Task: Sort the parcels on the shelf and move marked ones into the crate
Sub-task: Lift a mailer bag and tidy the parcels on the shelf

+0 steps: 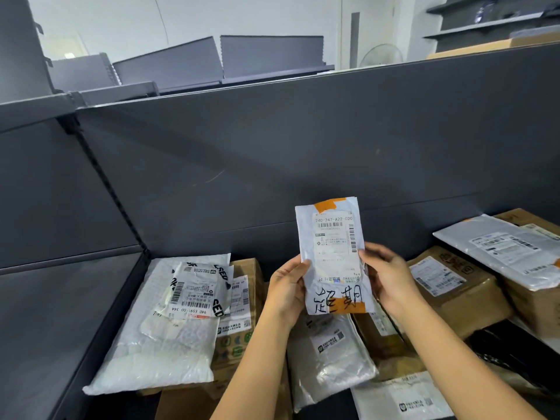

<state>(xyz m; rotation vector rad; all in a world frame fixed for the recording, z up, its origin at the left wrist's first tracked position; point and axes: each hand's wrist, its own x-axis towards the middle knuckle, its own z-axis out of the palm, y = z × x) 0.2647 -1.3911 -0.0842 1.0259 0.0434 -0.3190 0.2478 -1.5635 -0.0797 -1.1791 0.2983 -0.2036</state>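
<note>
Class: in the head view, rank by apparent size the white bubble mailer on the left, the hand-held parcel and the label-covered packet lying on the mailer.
1. White bubble mailer
2. Hand-held parcel
3. Label-covered packet

The last two are close; the parcel, raised toward the camera, may look enlarged.

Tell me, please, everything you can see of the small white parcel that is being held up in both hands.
The white parcel is a crinkled plastic mailer held upright above the shelf. Orange tape crosses its top and bottom. A printed label with barcodes covers the middle, and black handwritten characters sit below. The left hand and the right hand pinch its lower edges.
</note>
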